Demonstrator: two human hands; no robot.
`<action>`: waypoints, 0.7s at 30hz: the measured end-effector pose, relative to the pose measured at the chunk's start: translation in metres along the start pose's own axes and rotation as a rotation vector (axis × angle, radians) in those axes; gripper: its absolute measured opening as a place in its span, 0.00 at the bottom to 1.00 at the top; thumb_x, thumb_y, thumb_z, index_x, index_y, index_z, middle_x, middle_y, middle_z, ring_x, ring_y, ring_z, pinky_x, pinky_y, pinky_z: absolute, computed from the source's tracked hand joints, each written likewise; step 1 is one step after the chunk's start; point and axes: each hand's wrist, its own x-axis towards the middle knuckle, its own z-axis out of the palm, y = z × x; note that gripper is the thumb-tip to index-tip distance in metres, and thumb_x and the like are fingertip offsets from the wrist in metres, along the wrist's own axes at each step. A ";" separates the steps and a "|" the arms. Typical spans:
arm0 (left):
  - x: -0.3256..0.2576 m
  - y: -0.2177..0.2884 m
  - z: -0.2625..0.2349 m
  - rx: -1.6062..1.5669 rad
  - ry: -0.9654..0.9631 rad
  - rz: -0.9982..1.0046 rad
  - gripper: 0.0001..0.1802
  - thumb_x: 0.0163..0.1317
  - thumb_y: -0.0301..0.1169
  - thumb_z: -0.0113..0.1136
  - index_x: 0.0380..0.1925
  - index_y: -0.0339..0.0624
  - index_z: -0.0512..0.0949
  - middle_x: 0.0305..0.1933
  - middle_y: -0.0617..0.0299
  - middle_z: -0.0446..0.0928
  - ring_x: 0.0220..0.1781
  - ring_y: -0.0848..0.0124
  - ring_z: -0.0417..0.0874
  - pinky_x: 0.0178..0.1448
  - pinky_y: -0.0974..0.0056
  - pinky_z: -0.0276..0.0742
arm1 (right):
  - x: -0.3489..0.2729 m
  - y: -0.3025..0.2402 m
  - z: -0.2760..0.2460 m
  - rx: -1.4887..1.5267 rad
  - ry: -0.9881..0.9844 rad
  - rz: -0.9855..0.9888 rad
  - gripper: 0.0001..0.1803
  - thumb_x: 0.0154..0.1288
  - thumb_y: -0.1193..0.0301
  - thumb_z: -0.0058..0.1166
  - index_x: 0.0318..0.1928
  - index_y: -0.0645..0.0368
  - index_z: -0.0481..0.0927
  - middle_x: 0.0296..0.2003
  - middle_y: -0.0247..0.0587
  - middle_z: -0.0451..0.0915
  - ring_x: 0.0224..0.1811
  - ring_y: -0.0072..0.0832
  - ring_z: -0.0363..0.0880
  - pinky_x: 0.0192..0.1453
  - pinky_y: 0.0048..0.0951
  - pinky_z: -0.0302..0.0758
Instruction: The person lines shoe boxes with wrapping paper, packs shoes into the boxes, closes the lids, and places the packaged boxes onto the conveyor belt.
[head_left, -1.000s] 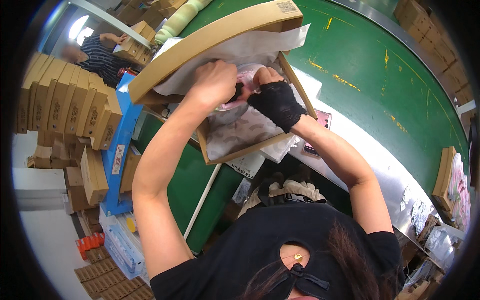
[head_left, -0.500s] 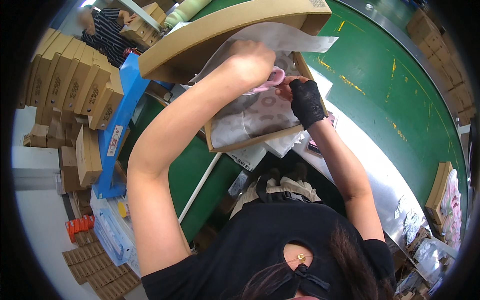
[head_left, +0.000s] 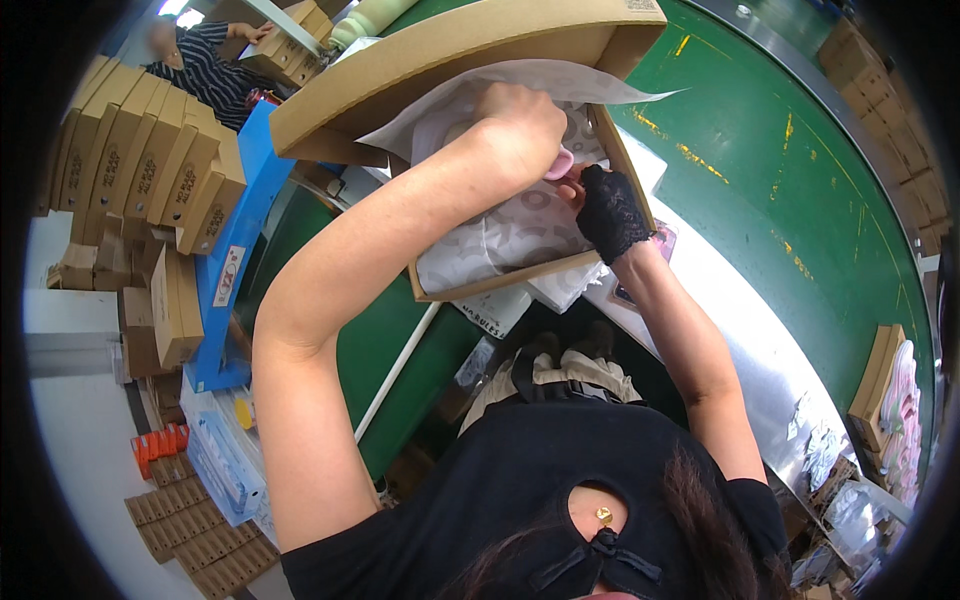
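Two hands worked inside one open cardboard box (head_left: 520,285), and everything else sat around that box. Nearest the wearer, the box's front wall faced the body, with folded white paper sheets (head_left: 500,308) tucked just under its near edge. Inside the box lay patterned white tissue paper (head_left: 510,235), spread across the bottom and up the far side. The right hand (head_left: 608,212), in a black lace fingerless glove, was at the box's right wall, its fingers curled in and pinching a pink item (head_left: 562,165). The left hand (head_left: 520,128) reached in from the box's left, fingers closed over the same pink item and pressing down on the tissue; most of the item was hidden beneath it. The box's lid (head_left: 450,55) stood open beyond the hands. The box rested at the edge of a green desk (head_left: 760,200) that stretched away to its right. To the box's left stood a blue rack (head_left: 235,270) and rows of flat cardboard boxes (head_left: 140,150). Beyond the lid, another person (head_left: 205,60) in a striped shirt handled boxes.
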 end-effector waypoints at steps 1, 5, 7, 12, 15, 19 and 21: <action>0.001 0.002 -0.001 -0.001 0.000 0.001 0.15 0.47 0.46 0.59 0.27 0.50 0.82 0.30 0.64 0.80 0.35 0.70 0.81 0.34 0.66 0.75 | -0.001 0.003 0.000 0.159 0.024 0.024 0.07 0.55 0.72 0.54 0.33 0.62 0.78 0.27 0.52 0.78 0.33 0.45 0.77 0.34 0.37 0.73; -0.001 0.006 0.001 0.022 -0.026 -0.027 0.14 0.47 0.45 0.59 0.28 0.50 0.81 0.31 0.66 0.80 0.35 0.71 0.81 0.34 0.66 0.75 | -0.003 -0.017 -0.002 -0.368 -0.067 -0.058 0.07 0.54 0.74 0.50 0.32 0.63 0.77 0.26 0.52 0.78 0.31 0.45 0.77 0.34 0.36 0.73; 0.001 0.008 -0.001 0.026 -0.023 -0.017 0.13 0.48 0.44 0.59 0.29 0.50 0.81 0.31 0.66 0.80 0.35 0.71 0.81 0.34 0.66 0.75 | -0.003 -0.013 -0.003 -0.363 -0.070 -0.067 0.06 0.54 0.75 0.48 0.32 0.64 0.76 0.26 0.51 0.77 0.30 0.45 0.77 0.33 0.36 0.73; 0.004 0.011 -0.002 0.000 0.063 0.021 0.07 0.39 0.32 0.64 0.21 0.45 0.80 0.25 0.59 0.79 0.31 0.64 0.82 0.32 0.63 0.76 | -0.002 -0.014 -0.001 -0.304 -0.115 0.069 0.08 0.51 0.76 0.54 0.34 0.64 0.74 0.26 0.49 0.78 0.33 0.38 0.79 0.35 0.31 0.75; 0.000 0.004 0.013 -0.077 0.163 0.078 0.07 0.39 0.32 0.63 0.20 0.43 0.80 0.26 0.56 0.79 0.30 0.63 0.82 0.32 0.62 0.76 | -0.001 -0.013 -0.012 -0.487 -0.179 -0.072 0.10 0.54 0.76 0.51 0.37 0.65 0.73 0.31 0.47 0.78 0.37 0.33 0.79 0.36 0.26 0.75; -0.010 -0.012 0.063 -0.017 0.347 -0.001 0.09 0.43 0.30 0.57 0.26 0.40 0.78 0.37 0.53 0.76 0.29 0.64 0.81 0.28 0.64 0.76 | -0.003 -0.021 -0.023 0.783 -0.086 0.525 0.15 0.62 0.69 0.48 0.45 0.67 0.68 0.40 0.46 0.72 0.41 0.34 0.77 0.43 0.28 0.74; -0.016 -0.018 0.094 0.027 0.612 0.017 0.15 0.46 0.28 0.52 0.37 0.40 0.75 0.45 0.52 0.73 0.24 0.67 0.78 0.23 0.67 0.75 | -0.007 -0.034 -0.040 0.724 -0.084 0.511 0.15 0.62 0.70 0.47 0.45 0.68 0.68 0.40 0.47 0.73 0.41 0.33 0.77 0.42 0.26 0.75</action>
